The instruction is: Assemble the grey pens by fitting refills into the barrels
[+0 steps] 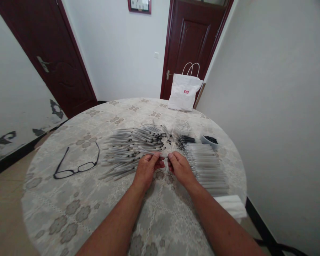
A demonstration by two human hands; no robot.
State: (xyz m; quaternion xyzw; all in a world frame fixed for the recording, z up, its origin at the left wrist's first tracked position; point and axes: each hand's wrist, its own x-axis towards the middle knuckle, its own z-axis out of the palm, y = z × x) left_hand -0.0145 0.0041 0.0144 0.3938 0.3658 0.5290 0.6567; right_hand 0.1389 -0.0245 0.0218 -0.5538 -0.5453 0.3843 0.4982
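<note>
My left hand (148, 167) and my right hand (179, 166) meet over the middle of a round table (69, 213), fingers pinched together on a thin grey pen (162, 155) held between them. Just beyond the left hand lies a loose heap of grey pens with dark tips (133, 145). To the right of my right hand a neat row of clear pen tubes (206, 165) runs toward the table edge. A small bunch of black-tipped parts (185, 139) lies behind the hands.
Black-framed glasses (77, 167) lie on the left of the patterned tablecloth. A small bowl of black bits (210, 140) and a white paper bag (185, 91) stand at the far right. Folded white cloth (230, 205) hangs near the right edge. Two dark doors stand behind.
</note>
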